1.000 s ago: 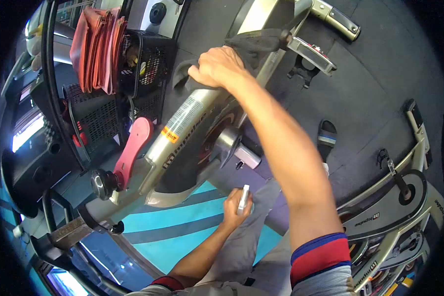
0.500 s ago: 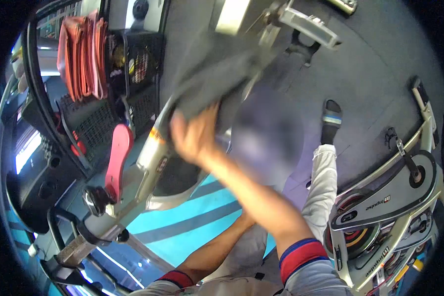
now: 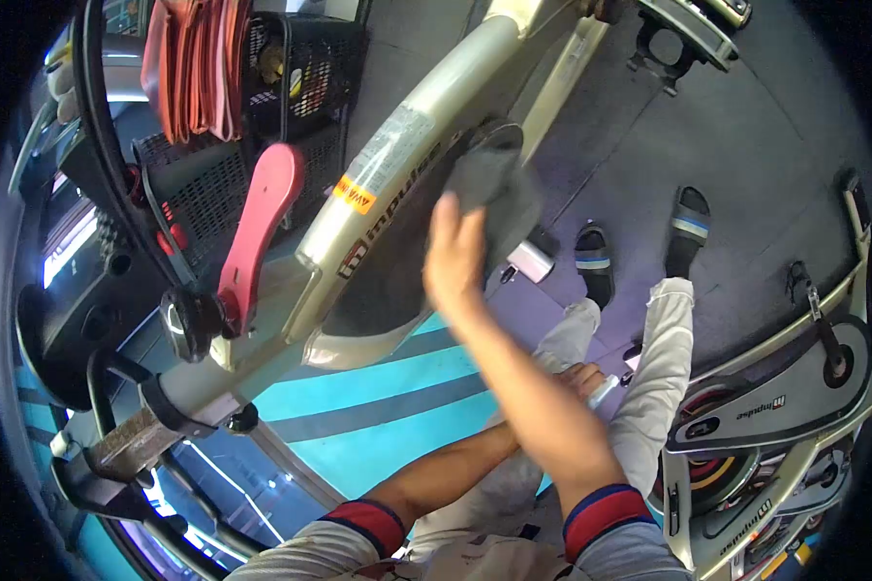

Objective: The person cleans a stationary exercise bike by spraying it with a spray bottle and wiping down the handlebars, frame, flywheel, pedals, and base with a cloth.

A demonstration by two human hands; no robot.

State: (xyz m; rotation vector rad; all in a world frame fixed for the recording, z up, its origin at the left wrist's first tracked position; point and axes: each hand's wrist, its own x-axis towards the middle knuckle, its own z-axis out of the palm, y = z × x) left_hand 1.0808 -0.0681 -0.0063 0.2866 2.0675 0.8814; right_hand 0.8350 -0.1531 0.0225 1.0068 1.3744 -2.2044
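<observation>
My right hand (image 3: 455,254) presses a dark grey cloth (image 3: 502,189) against the side of an exercise bike. The cloth is blurred and covers part of the black chain cover (image 3: 383,290), under the pale frame tube (image 3: 436,107) marked "impulse". My left arm passes beneath the right forearm. Near my knee, the left hand (image 3: 581,378) is closed around a pale, bottle-like object (image 3: 604,390), mostly hidden by the fingers. A bike pedal (image 3: 530,261) sticks out to the right of the cloth.
A red strap-like piece (image 3: 262,228) rises from the bike's near end. Left of it hang red folded mats (image 3: 196,73) by black baskets (image 3: 310,77). Another exercise bike (image 3: 775,397) stands at right. My sandalled feet (image 3: 690,218) are on dark floor tiles.
My right hand and the cloth have moved right and lower, from over the frame tube onto the chain cover. The view has shifted, so my left hand and its object now show.
</observation>
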